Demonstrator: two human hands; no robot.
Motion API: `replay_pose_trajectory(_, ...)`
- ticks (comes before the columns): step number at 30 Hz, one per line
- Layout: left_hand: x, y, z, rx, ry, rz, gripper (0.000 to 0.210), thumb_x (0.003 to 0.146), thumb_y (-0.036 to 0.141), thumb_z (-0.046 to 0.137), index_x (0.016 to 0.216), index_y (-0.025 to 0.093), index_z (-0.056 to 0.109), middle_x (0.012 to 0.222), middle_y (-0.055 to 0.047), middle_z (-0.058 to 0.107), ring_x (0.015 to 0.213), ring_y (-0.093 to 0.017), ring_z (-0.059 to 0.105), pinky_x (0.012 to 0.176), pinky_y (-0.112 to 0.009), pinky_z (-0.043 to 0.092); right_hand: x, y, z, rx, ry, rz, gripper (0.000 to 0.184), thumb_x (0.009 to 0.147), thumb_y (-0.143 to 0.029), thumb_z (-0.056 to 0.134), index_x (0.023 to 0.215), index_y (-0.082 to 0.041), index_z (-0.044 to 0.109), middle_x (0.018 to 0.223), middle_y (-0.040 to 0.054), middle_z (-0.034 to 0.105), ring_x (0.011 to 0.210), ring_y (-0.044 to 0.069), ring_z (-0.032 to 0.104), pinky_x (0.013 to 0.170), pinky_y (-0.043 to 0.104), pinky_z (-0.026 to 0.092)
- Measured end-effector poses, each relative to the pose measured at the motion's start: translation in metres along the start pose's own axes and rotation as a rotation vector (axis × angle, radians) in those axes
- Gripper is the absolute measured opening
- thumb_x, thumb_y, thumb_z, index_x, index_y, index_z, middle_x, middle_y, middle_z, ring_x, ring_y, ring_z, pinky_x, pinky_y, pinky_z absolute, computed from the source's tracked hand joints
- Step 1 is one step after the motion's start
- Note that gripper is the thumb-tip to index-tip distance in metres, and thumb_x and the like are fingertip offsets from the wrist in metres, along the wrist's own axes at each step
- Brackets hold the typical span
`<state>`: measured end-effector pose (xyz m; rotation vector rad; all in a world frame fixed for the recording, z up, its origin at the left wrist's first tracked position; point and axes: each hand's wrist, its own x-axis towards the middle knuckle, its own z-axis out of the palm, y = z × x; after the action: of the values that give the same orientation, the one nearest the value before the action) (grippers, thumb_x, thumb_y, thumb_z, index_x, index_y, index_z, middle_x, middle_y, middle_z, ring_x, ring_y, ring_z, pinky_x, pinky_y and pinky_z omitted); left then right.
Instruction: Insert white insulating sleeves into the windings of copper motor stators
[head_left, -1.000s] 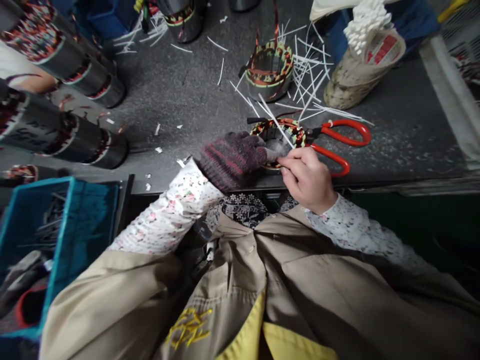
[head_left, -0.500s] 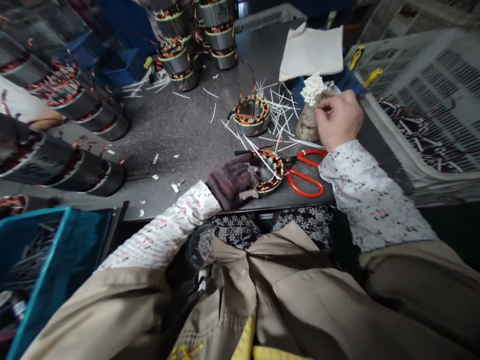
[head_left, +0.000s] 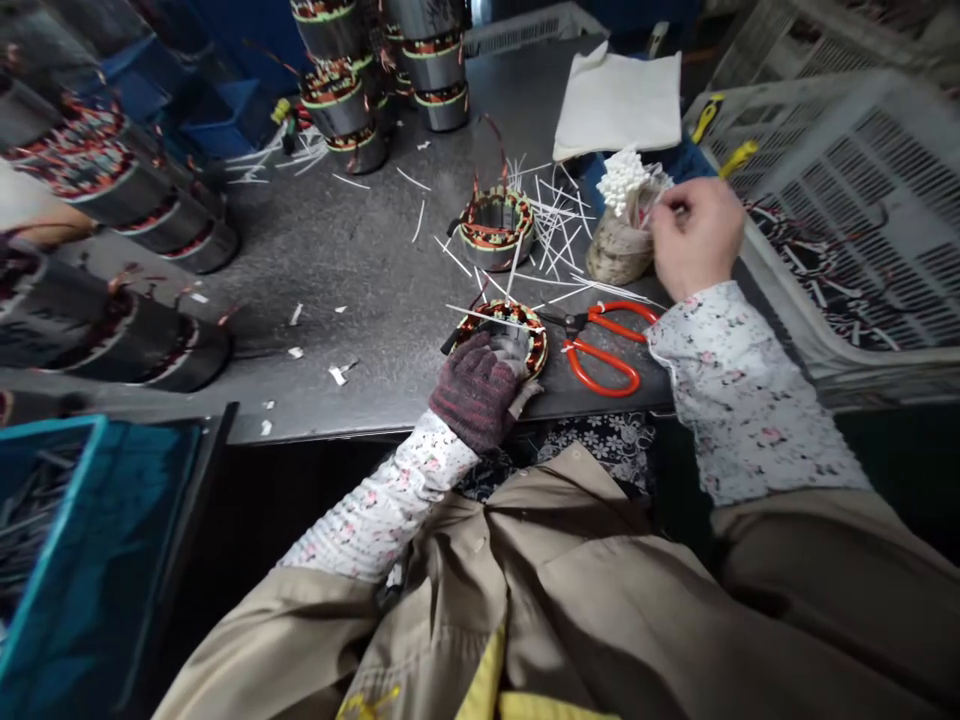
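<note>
While wound ring point(head_left: 538, 355) is clasped by gloved left hand point(head_left: 478, 392) near bench point(head_left: 375, 290) edge, scissors point(head_left: 606, 388) are laid beside; right hand point(head_left: 699, 238) is curled by container point(head_left: 616, 258), whether anything is pinched cannot be told.

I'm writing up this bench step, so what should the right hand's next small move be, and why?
Probably draw a piece from the bundle of white strands in the container: the bare right hand is curled beside it, its hold unclear, while the gloved left hand holds the wound stator, with one loose strand across its top.
</note>
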<state>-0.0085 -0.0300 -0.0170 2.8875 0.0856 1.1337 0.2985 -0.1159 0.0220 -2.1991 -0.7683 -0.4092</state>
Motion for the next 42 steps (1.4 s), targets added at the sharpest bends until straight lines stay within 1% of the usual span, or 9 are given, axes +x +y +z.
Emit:
replay_pose_trajectory(4, 0.0, 0.0, 0.0, -0.011, 0.036, 0.005, 0.017, 0.101, 0.036, 0.063, 0.097, 0.02, 0.066, 0.089, -0.004, 0.075, 0.09, -0.02, 0.073, 0.105, -0.046, 0.06, -0.008, 0.022, -0.009, 0.606, 0.203, -0.108, 0.011, 0.096, -0.029, 0.052, 0.098, -0.023, 0.042, 0.101, 0.0061, 0.071, 0.066, 0.012, 0.065, 0.059, 0.027, 0.048)
replay_pose_trajectory(6, 0.001, 0.001, 0.0, -0.011, 0.076, 0.012, 0.016, 0.101, 0.035, 0.063, 0.097, 0.019, 0.065, 0.089, -0.004, 0.075, 0.089, -0.02, 0.073, 0.104, -0.045, 0.06, -0.025, 0.022, -0.02, 0.878, 0.222, -0.141, 0.021, 0.092, -0.039, 0.053, 0.099, -0.026, 0.038, 0.091, 0.0003, 0.068, 0.06, 0.011, 0.064, 0.054, 0.023, 0.044)
replay_pose_trajectory(9, 0.002, 0.003, 0.0, -0.012, 0.09, -0.002, 0.017, 0.101, 0.036, 0.063, 0.095, 0.02, 0.065, 0.09, -0.004, 0.075, 0.089, -0.02, 0.073, 0.103, -0.045, 0.06, -0.055, 0.009, -0.039, 1.043, 0.169, -0.017, 0.027, 0.084, -0.04, 0.06, 0.096, -0.026, 0.041, 0.078, -0.0024, 0.064, 0.058, 0.013, 0.064, 0.052, 0.023, 0.044)
replay_pose_trajectory(16, -0.004, 0.001, -0.001, -0.105, -0.047, -0.042, 0.02, 0.098, 0.037, 0.068, 0.108, 0.019, 0.066, 0.109, -0.008, 0.076, 0.108, -0.023, 0.072, 0.116, -0.052, 0.051, -0.11, -0.03, -0.058, 1.02, 0.074, 0.288, 0.021, 0.07, -0.035, 0.069, 0.08, -0.022, 0.056, 0.065, 0.0009, 0.064, 0.046, 0.011, 0.052, 0.042, 0.024, 0.034)
replay_pose_trajectory(19, -0.005, 0.001, -0.002, -0.068, -0.095, -0.076, 0.024, 0.099, 0.042, 0.067, 0.109, 0.02, 0.064, 0.118, -0.009, 0.075, 0.116, -0.024, 0.071, 0.119, -0.054, 0.047, -0.143, -0.048, -0.058, 0.9, -0.205, 0.291, 0.016, 0.076, -0.031, 0.071, 0.086, -0.02, 0.066, 0.061, 0.0005, 0.065, 0.041, 0.009, 0.045, 0.039, 0.024, 0.029)
replay_pose_trajectory(22, -0.006, 0.003, -0.003, -0.072, -0.103, -0.096, 0.026, 0.101, 0.042, 0.063, 0.114, 0.02, 0.062, 0.119, -0.01, 0.074, 0.12, -0.025, 0.07, 0.121, -0.055, 0.046, -0.173, -0.058, -0.056, 0.845, -0.545, 0.248, 0.018, 0.079, -0.031, 0.075, 0.088, -0.022, 0.061, 0.056, -0.0028, 0.064, 0.043, 0.01, 0.05, 0.042, 0.024, 0.036)
replay_pose_trajectory(27, -0.007, 0.005, -0.003, -0.072, -0.105, -0.114, 0.055, 0.101, 0.042, 0.06, 0.147, 0.014, 0.045, 0.129, -0.017, 0.07, 0.123, -0.029, 0.069, 0.121, -0.056, 0.045, -0.184, -0.056, -0.05, 0.933, -0.816, 0.361, 0.033, 0.079, -0.038, 0.079, 0.08, -0.024, 0.049, 0.053, -0.0038, 0.06, 0.038, 0.008, 0.045, 0.037, 0.021, 0.029)
replay_pose_trajectory(35, -0.008, 0.002, 0.0, -0.103, -0.136, -0.113, 0.069, 0.099, 0.034, 0.055, 0.159, 0.016, 0.026, 0.135, -0.019, 0.067, 0.125, -0.031, 0.069, 0.123, -0.057, 0.042, -0.163, -0.067, -0.017, 1.084, -0.863, 0.409, 0.041, 0.072, -0.041, 0.085, 0.082, -0.024, 0.048, 0.055, -0.0054, 0.059, 0.039, 0.007, 0.045, 0.037, 0.02, 0.031)
replay_pose_trajectory(42, -0.005, 0.006, -0.003, -0.042, -0.074, -0.073, 0.069, 0.101, 0.038, 0.058, 0.157, 0.012, 0.027, 0.129, -0.018, 0.071, 0.119, -0.029, 0.071, 0.12, -0.051, 0.047, -0.168, -0.066, -0.043, 1.076, -0.823, 0.431, 0.042, 0.073, -0.041, 0.085, 0.08, -0.025, 0.047, 0.051, -0.0068, 0.055, 0.039, 0.009, 0.045, 0.036, 0.02, 0.028)
